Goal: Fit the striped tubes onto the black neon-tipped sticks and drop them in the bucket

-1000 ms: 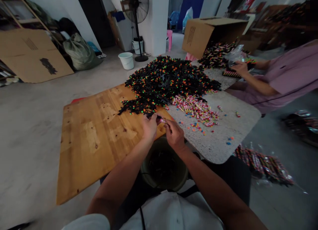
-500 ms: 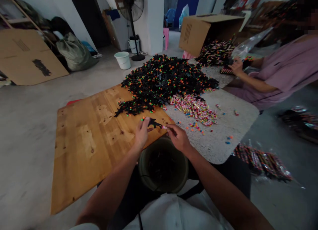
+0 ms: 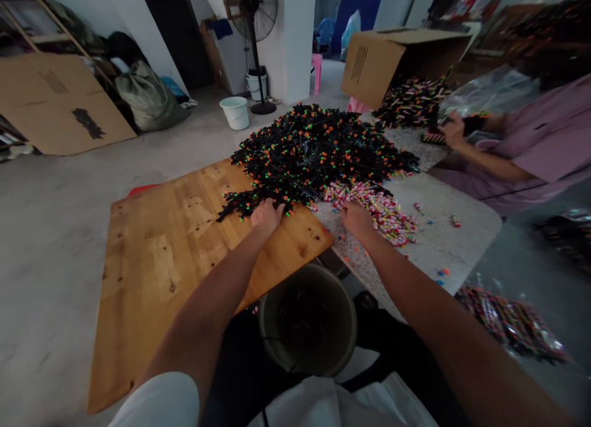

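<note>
Lying at the near edge of the heap of black gun-shaped pieces [image 3: 314, 144], my left grip [image 3: 266, 215] has its fingers hidden, so I cannot tell whether they are closed on one. The heap, dotted orange and green, spreads across the wooden table [image 3: 175, 248] and the speckled grey table [image 3: 434, 199] beside it. My right grip [image 3: 356, 219] is at the left side of the pink tubes [image 3: 392, 215]; whether it pinches one, I cannot tell. A round bucket [image 3: 262, 322] stands below, between my arms.

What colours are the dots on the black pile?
Orange and green, all over the black pile; head view.
</note>
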`<state>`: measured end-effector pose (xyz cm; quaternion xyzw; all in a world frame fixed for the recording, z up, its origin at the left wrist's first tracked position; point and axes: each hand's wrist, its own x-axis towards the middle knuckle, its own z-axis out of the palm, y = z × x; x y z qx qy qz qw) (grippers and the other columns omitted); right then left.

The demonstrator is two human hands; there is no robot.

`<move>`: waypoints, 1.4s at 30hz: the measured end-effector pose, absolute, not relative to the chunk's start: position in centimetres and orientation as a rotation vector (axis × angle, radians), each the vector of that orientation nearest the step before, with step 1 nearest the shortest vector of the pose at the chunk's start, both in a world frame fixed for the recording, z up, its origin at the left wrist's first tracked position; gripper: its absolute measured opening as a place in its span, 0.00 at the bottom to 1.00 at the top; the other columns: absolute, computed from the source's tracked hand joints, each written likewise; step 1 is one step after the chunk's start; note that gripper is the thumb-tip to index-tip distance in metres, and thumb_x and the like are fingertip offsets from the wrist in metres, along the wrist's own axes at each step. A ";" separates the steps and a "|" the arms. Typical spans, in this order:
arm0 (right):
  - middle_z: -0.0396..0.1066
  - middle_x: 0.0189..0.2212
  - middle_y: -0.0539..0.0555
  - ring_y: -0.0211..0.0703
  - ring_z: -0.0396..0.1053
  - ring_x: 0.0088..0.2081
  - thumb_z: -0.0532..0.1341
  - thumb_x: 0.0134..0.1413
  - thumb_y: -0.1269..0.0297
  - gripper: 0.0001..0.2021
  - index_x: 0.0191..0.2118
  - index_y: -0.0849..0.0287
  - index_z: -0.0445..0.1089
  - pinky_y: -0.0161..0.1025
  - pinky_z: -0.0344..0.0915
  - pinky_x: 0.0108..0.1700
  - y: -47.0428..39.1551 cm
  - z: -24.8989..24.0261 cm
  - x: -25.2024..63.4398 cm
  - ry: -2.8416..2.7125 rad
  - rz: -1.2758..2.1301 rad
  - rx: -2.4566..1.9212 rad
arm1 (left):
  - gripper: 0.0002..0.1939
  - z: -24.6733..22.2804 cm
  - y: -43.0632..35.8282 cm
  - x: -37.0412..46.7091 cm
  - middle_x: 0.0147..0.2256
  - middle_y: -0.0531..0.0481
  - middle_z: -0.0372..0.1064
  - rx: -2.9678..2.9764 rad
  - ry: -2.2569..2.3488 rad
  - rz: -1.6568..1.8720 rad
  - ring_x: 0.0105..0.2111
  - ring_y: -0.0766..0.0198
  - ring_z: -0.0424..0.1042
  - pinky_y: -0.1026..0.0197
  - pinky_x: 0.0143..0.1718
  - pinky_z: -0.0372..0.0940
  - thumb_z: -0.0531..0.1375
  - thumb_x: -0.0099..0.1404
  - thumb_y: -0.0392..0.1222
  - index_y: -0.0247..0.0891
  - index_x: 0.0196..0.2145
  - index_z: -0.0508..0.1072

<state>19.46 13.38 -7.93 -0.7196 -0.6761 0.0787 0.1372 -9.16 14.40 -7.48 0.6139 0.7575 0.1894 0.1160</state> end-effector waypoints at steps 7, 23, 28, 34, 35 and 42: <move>0.72 0.54 0.74 0.57 0.76 0.51 0.56 0.67 0.70 0.18 0.58 0.68 0.74 0.45 0.70 0.50 15.7 -8.1 17.9 -2.036 0.203 -2.294 | 0.40 -7.6 15.6 -7.3 0.60 0.31 0.66 1.786 2.242 0.448 0.57 0.38 0.72 0.46 0.55 0.67 0.57 0.68 0.69 0.38 0.66 0.66; 0.77 0.34 0.54 0.46 0.73 0.35 0.61 0.60 0.55 0.11 0.42 0.56 0.72 0.41 0.71 0.38 6.6 -8.5 15.6 -1.551 0.824 -1.530 | 0.19 -7.0 8.5 -10.2 0.29 0.51 0.72 1.000 1.460 1.208 0.29 0.63 0.72 0.63 0.31 0.68 0.69 0.59 0.58 0.39 0.33 0.72; 0.77 0.34 0.51 0.43 0.71 0.30 0.65 0.58 0.47 0.15 0.41 0.52 0.69 0.38 0.69 0.30 3.0 -7.4 11.3 -1.360 1.117 -1.237 | 0.25 -5.9 4.5 -8.0 0.35 0.49 0.77 0.780 1.089 1.259 0.29 0.67 0.74 0.63 0.35 0.72 0.75 0.52 0.58 0.39 0.37 0.73; 0.75 0.31 0.50 0.43 0.72 0.30 0.69 0.55 0.47 0.16 0.40 0.51 0.69 0.37 0.67 0.28 1.8 -5.8 9.9 -1.287 1.224 -1.135 | 0.26 -5.1 2.4 -5.6 0.36 0.47 0.79 0.788 0.983 1.307 0.33 0.63 0.78 0.55 0.44 0.74 0.74 0.54 0.59 0.37 0.37 0.73; 0.75 0.30 0.50 0.43 0.72 0.30 0.69 0.55 0.47 0.16 0.40 0.51 0.69 0.37 0.67 0.28 1.7 -5.6 9.9 -1.290 1.217 -1.135 | 0.26 -5.0 2.3 -5.4 0.35 0.48 0.79 0.790 0.985 1.316 0.33 0.63 0.78 0.55 0.44 0.74 0.74 0.54 0.59 0.37 0.37 0.73; 0.75 0.30 0.51 0.43 0.72 0.29 0.69 0.55 0.47 0.16 0.39 0.52 0.70 0.37 0.68 0.27 1.0 -5.2 10.1 -1.300 1.171 -1.177 | 0.27 -5.1 2.2 -4.8 0.33 0.48 0.78 0.871 1.083 1.382 0.33 0.61 0.79 0.59 0.38 0.72 0.73 0.53 0.62 0.38 0.34 0.71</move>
